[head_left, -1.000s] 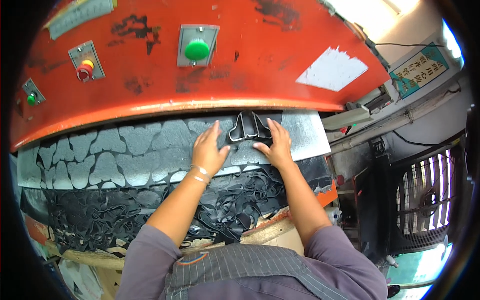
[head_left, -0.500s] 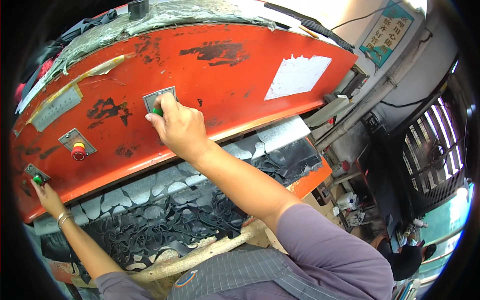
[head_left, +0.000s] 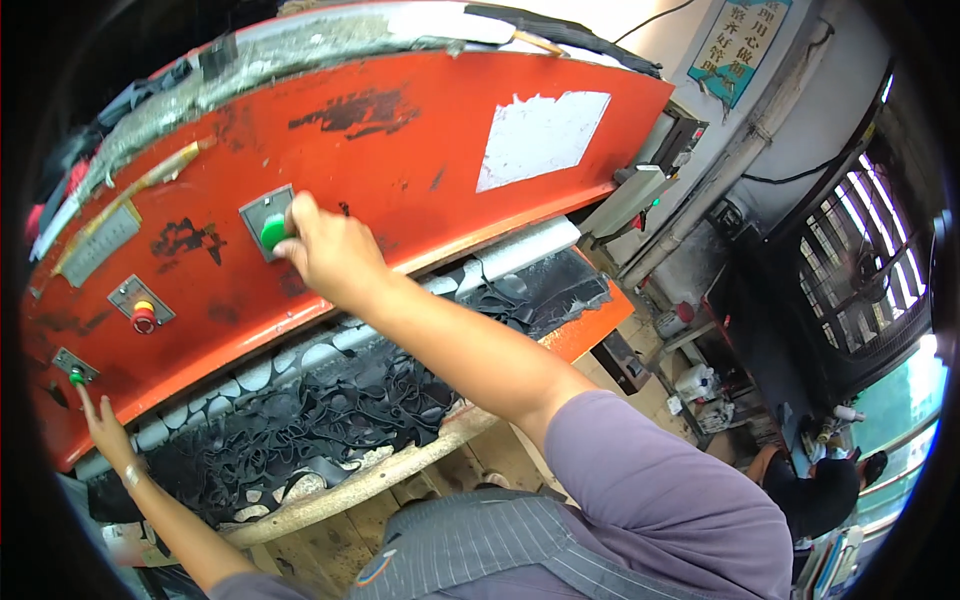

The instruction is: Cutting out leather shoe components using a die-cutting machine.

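On the front of the red machine [head_left: 420,170], my right hand [head_left: 335,255] is curled at the right edge of a large green push button [head_left: 273,232], thumb below and fingers above. That button sits on a grey metal plate [head_left: 256,212]. My left hand [head_left: 103,425] is at the far left, index finger stretched out and its tip on a smaller green push button [head_left: 76,377]. The other left fingers are loosely apart. Between both buttons is a red emergency stop button [head_left: 144,318] with a yellow collar.
Tangled black cut scraps [head_left: 320,410] lie on the machine bed below my arms, beside a pale bar [head_left: 530,248]. A worn pale rail [head_left: 370,485] edges the bed near me. Cloth and sheets cover the machine top. A person in black [head_left: 815,495] is at the far right.
My right hand has shifted slightly off the large green button, which shows more fully now. My left index finger stays at the small button. The view has turned, and the red machine front sits farther left.
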Demonstrator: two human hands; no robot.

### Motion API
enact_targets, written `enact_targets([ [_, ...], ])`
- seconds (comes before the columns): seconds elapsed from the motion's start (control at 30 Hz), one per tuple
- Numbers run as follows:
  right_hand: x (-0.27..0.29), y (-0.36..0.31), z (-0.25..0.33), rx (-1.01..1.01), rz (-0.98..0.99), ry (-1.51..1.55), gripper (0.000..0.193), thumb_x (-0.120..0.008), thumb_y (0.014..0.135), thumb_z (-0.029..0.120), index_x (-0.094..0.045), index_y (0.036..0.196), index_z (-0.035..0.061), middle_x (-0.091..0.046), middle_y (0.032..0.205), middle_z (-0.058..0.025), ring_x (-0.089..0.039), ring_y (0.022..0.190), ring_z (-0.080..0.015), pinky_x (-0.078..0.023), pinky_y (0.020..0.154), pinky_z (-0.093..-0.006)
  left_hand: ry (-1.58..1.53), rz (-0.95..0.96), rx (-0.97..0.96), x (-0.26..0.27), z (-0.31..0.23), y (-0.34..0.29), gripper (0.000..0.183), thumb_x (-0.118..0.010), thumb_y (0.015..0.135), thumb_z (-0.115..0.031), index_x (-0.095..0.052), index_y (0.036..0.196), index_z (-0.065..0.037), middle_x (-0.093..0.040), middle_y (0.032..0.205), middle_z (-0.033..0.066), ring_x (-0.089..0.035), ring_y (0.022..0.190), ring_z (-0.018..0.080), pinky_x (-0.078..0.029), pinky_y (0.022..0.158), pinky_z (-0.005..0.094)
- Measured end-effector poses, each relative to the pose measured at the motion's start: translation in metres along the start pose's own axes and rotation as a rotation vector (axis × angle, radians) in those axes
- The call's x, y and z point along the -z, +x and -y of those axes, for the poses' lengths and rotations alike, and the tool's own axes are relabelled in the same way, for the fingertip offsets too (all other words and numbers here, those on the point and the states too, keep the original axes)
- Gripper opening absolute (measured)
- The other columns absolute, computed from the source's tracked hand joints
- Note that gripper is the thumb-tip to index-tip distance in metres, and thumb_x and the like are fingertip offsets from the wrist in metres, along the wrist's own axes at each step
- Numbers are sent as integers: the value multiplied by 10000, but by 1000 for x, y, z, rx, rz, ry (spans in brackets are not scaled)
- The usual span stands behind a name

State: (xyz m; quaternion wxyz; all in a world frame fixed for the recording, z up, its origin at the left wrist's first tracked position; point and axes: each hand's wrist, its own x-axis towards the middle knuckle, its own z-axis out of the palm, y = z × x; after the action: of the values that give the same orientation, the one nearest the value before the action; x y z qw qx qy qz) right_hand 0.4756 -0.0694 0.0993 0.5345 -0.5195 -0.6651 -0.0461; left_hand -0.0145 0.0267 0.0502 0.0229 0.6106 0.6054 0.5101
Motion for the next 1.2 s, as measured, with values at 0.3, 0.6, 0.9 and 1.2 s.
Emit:
enact_targets([
  [0.3, 99, -188, 1, -148, 1067, -191, 557, -764, 712, 427, -548, 1005, 6, -628, 980, -160, -606, 966, -361, -493, 807, -456, -98, 786, -128, -64, -176, -290, 139, -660, 800, -152, -697, 852, -29, -679, 915, 144, -635, 857, 293, -491, 811, 369],
  [0.6, 76, -245, -16, -15, 607, -389, 132, -574, 750, 120, -605, 860, 53, -609, 876, -106, -594, 877, -260, -506, 715, -381, 55, 618, -336, -83, -193, -319, 146, -630, 801, -161, -669, 742, -33, -621, 783, 148, -560, 778, 344, -454, 726, 428],
  [0.9, 104, -132, -30, -316, 1186, -36, 451, -770, 657, 283, -636, 1021, 52, -675, 929, -209, -653, 936, -347, -517, 810, -427, 14, 779, -265, -72, -207, -290, 177, -680, 767, -131, -653, 664, 10, -610, 644, 149, -569, 623, 302, -435, 605, 385],
  [1.2, 17, -25, -189, -199, 637, -576, 737, -683, 717, 116, -444, 1396, 274, -405, 1397, -140, -391, 1272, -386, -421, 976, -532, -125, 813, -144, -150, -254, -221, 172, -645, 823, -82, -634, 698, 36, -608, 631, 131, -571, 568, 224, -426, 557, 318],
])
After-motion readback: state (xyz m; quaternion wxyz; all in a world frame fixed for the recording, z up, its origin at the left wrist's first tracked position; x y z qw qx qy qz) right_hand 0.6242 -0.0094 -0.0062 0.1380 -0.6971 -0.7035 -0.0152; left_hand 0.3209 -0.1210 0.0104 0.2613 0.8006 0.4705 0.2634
